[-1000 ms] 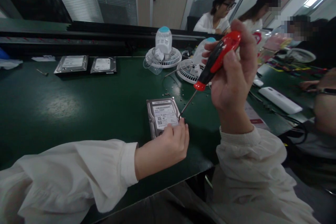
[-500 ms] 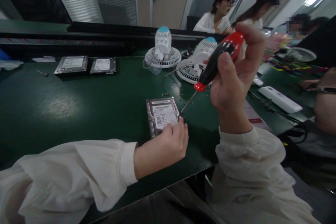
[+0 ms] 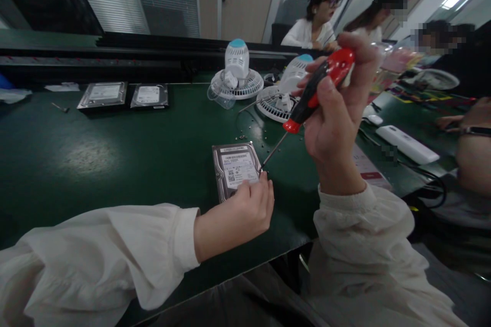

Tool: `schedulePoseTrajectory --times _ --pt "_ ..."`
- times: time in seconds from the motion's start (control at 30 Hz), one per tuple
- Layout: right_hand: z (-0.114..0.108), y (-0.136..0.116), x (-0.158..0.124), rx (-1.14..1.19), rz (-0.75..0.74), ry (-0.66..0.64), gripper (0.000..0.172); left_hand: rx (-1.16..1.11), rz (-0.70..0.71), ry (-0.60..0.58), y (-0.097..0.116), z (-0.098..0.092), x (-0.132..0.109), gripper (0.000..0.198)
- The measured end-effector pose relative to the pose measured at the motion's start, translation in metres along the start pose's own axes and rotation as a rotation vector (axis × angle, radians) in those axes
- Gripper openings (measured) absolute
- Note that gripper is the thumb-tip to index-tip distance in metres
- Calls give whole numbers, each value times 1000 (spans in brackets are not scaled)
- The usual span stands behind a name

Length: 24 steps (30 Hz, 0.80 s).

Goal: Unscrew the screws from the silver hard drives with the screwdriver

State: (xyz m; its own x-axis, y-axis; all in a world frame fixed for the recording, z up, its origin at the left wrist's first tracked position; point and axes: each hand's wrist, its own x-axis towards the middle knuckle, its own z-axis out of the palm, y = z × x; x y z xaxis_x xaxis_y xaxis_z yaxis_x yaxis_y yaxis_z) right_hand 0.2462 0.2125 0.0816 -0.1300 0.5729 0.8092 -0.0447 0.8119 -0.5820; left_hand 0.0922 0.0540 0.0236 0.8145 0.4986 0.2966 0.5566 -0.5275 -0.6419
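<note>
A hard drive (image 3: 238,163) lies label up on the green table, close to its front edge. My left hand (image 3: 251,202) is closed over the drive's near right corner, gripping it, and covers that part. In my right hand (image 3: 335,107) is a screwdriver (image 3: 307,99) with a red and black handle, held tilted. Its thin shaft slopes down left to the drive's right edge, where the tip meets a spot beside my left fingertips. Whether a screw sits under the tip is too small to tell. Several small screws (image 3: 241,137) are scattered just beyond the drive.
Two more hard drives (image 3: 103,94) (image 3: 150,96) lie at the back left, near a small metal piece (image 3: 60,108). Two white fans (image 3: 238,82) (image 3: 279,103) rest beyond the screws. A white power strip (image 3: 407,144) and cables are at right. Co-workers sit at the back and right.
My right hand's fingers have shifted around the screwdriver handle, which has turned slightly. The tip stays at the drive's right edge, and my left hand keeps its hold.
</note>
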Motion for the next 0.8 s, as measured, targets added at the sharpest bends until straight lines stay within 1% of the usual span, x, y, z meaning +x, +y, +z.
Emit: schedulePoseTrajectory --times 0.07,0.13,0.23,0.33,0.43,0.6,0.8 --pt "1 -3 -1 51 -18 -15 51 5 0 -5 0 0 0 41" --pt "4 -8 -2 70 27 -37 52 -2 -4 -8 0 0 0 42" --pt "7 -15 -6 51 86 -12 52 -24 -10 -20 -1 -1 0 43" --pt "8 -18 -8 32 86 21 52 -49 -19 -34 -1 -2 1 44" --pt "8 -18 -9 -10 94 19 51 -72 -42 -50 -1 -2 1 44" --pt "8 -19 -10 -101 70 -25 50 -84 -44 -62 0 -1 1 44" --pt "7 -20 -9 25 25 -57 40 -87 -47 -55 1 2 1 43"
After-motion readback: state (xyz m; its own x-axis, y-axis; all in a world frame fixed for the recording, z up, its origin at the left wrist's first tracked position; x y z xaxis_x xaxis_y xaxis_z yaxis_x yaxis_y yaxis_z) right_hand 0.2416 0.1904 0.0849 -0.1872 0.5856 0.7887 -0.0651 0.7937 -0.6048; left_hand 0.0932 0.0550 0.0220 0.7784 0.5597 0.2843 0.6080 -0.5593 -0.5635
